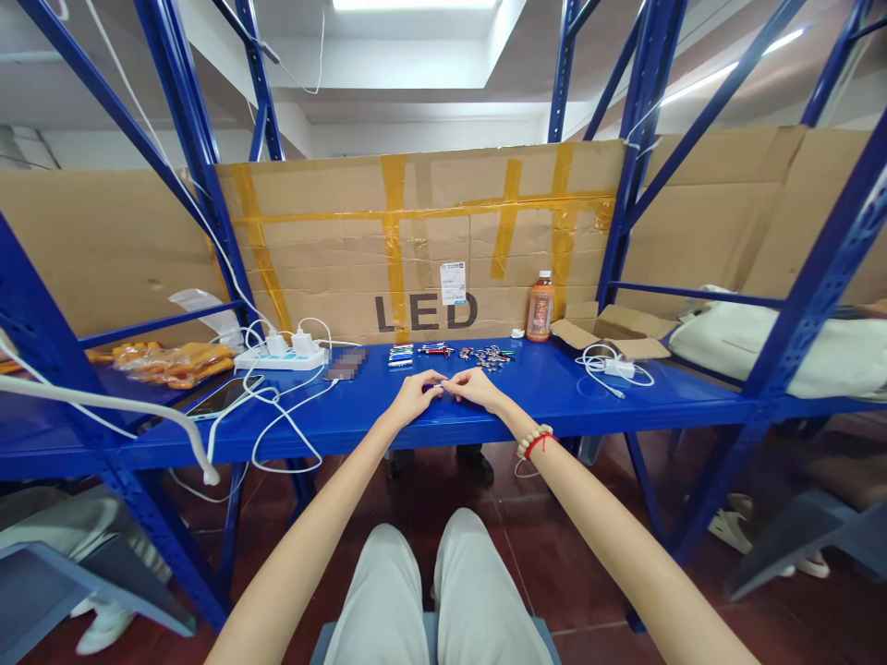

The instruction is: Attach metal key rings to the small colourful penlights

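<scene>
Between the pinched fingers (433, 376) of left hand (414, 397) and right hand (479, 388), holding a small, mostly hidden piece (439, 386) over the counter (568, 392), short of pens (400, 356) and metal bits (491, 358). Probably light, stiff and slippery; grip near the ends.

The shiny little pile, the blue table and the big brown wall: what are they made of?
The little pile looks partly metal, since bits glint silvery, but they're too small to be sure. The blue table seems to be painted metal: smooth, glossy and evenly coloured. The brown wall looks like dull cardboard: it's creased and has shiny yellow tape on it.
</scene>
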Motion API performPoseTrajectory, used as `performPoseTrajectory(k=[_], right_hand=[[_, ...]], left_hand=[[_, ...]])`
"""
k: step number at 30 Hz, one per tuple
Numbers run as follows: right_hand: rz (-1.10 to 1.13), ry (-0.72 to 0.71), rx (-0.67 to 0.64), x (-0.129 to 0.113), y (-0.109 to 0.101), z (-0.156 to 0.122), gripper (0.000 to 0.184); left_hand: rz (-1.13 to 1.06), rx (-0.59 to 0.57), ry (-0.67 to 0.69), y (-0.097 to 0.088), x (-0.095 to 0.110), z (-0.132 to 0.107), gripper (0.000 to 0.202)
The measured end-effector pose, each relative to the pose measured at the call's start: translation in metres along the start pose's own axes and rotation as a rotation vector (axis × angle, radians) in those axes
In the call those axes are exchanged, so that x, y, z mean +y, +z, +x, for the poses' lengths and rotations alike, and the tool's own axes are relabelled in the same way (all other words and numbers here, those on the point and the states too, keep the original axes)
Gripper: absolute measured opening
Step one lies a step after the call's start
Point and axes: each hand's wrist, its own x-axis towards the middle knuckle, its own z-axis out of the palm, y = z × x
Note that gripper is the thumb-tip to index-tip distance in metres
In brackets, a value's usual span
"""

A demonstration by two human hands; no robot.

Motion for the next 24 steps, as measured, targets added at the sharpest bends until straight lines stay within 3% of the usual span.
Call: performPoseTrajectory(k=[13,24], right_hand=[[0.168,0.010,-0.001,0.004,-0.001,0.005,0.052],[0.168,0.029,-0.021,0.001,-0.002,0.005,0.046]], left_hand=[[-0.101,0.010,-0.051,0.001,-0.003,0.003,0.024],[-0.177,0.068,-0.136,0.007,-0.007,0.004,0.024]])
